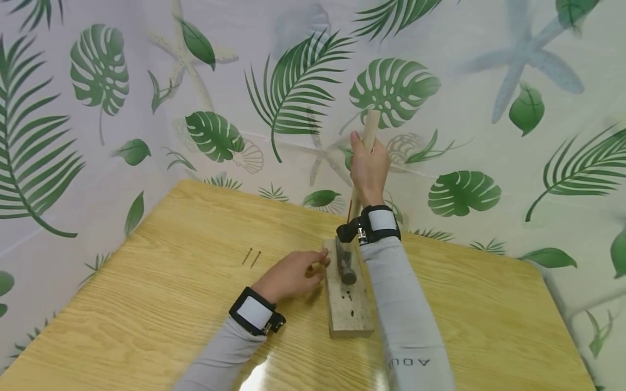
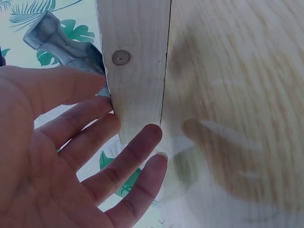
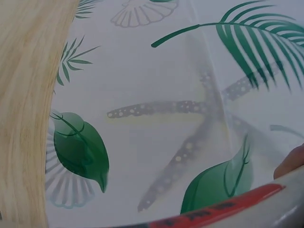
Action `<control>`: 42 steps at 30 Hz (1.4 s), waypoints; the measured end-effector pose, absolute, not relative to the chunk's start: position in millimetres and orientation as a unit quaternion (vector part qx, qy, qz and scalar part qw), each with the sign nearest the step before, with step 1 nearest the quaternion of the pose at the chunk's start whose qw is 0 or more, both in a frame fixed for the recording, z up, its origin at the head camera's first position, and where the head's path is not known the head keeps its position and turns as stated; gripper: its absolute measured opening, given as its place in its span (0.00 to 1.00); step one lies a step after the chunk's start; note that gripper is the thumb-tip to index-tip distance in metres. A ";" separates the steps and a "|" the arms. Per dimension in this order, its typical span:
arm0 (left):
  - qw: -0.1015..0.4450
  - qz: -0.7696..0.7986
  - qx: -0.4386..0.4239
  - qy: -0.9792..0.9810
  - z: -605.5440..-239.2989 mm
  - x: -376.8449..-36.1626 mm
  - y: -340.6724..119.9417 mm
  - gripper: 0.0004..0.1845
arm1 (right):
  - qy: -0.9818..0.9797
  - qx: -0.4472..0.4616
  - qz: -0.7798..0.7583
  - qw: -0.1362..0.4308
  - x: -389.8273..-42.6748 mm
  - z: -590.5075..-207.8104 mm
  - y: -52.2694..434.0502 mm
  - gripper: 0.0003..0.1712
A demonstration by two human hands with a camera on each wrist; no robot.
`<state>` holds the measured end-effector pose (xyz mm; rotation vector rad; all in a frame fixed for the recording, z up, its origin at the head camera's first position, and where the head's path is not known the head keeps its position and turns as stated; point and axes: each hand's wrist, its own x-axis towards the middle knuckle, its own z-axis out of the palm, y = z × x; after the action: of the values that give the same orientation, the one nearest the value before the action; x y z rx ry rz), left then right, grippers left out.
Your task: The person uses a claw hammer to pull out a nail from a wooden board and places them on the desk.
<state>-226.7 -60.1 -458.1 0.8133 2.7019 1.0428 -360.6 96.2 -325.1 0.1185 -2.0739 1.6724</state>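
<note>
My right hand [image 1: 370, 168] grips the wooden handle of a claw hammer [image 1: 348, 276], which stands nearly upright with its metal head down on a wooden block [image 1: 352, 321]. Whether the claw has hold of a nail is hidden. In the right wrist view, part of the hammer's handle [image 3: 266, 202] shows a red mark. My left hand [image 1: 293, 276] is at the block's left side, fingers extended; in the left wrist view its fingertips [image 2: 153, 133] touch or nearly touch the wood. Several small dark marks [image 1: 349, 297] dot the block's top.
Two loose nails [image 1: 251, 258] lie side by side on the wood-grain table [image 1: 161, 304], left of the block. Behind the table hangs a leaf-patterned cloth [image 1: 293, 179]. A round spot [image 2: 120, 57] shows on the block's side.
</note>
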 end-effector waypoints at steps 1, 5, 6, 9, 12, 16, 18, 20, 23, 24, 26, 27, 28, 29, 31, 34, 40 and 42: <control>0.065 0.347 0.270 0.896 -457.9 -226.3 -59.5 0.17 | -0.758 0.047 0.603 0.244 -357.3 -324.5 96.8 0.26; 0.062 0.348 0.274 0.895 -458.1 -224.2 -56.8 0.17 | -0.762 0.057 0.578 0.287 -340.1 -324.0 98.9 0.26; 0.062 0.348 0.275 0.894 -458.2 -223.6 -55.9 0.17 | -0.760 0.058 0.574 0.299 -335.1 -324.0 99.8 0.26; 0.062 0.344 0.274 0.896 -458.5 -221.9 -53.2 0.17 | -0.744 0.067 0.576 0.333 -318.8 -325.0 102.8 0.25; 0.060 0.338 0.263 0.902 -458.4 -220.7 -51.2 0.17 | -0.713 0.097 0.592 0.364 -301.6 -326.4 105.0 0.23; 0.054 0.317 0.245 0.915 -459.6 -221.2 -49.3 0.18 | -0.669 0.153 0.614 0.390 -279.1 -329.2 105.1 0.18; 0.049 0.303 0.239 0.921 -459.6 -221.7 -48.3 0.18 | -0.655 0.172 0.617 0.401 -270.3 -330.2 105.5 0.17; 0.041 0.291 0.237 0.926 -459.4 -222.2 -47.1 0.18 | -0.641 0.176 0.626 0.408 -263.1 -331.0 107.7 0.15; 0.034 0.281 0.234 0.930 -459.8 -220.9 -45.1 0.18 | -0.603 0.176 0.664 0.406 -252.3 -331.3 116.4 0.15; 0.033 0.278 0.233 0.931 -460.3 -220.3 -44.4 0.18 | -0.584 0.177 0.680 0.406 -247.8 -331.5 120.7 0.15; 0.034 0.271 0.233 0.933 -461.4 -218.9 -43.0 0.18 | -0.540 0.185 0.712 0.409 -236.7 -332.0 130.2 0.16; 0.035 0.267 0.231 0.935 -461.7 -218.1 -42.4 0.18 | -0.515 0.194 0.727 0.410 -230.1 -331.9 135.0 0.16; 0.035 0.263 0.229 0.936 -461.8 -217.5 -41.8 0.18 | -0.493 0.205 0.737 0.414 -223.3 -331.8 139.6 0.17; 0.035 0.258 0.227 0.938 -461.3 -217.1 -41.5 0.19 | -0.472 0.214 0.747 0.416 -216.6 -331.5 143.8 0.17; 0.035 0.254 0.223 0.940 -459.8 -216.2 -41.6 0.19 | -0.445 0.229 0.757 0.420 -202.9 -329.7 150.7 0.18; 0.035 0.260 0.216 0.940 -456.1 -215.3 -43.2 0.18 | -0.440 0.245 0.760 0.411 -183.3 -324.8 159.1 0.18; 0.033 0.276 0.224 0.934 -451.8 -215.3 -46.5 0.16 | -0.489 0.248 0.741 0.387 -149.4 -314.1 178.1 0.18; 0.029 0.279 0.227 0.932 -450.3 -216.0 -46.5 0.16 | -0.492 0.246 0.740 0.388 -143.0 -311.5 184.0 0.18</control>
<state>-216.0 -46.5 -450.3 0.7009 2.8767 0.8619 -143.0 184.0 -311.5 0.6248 -1.2519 1.8818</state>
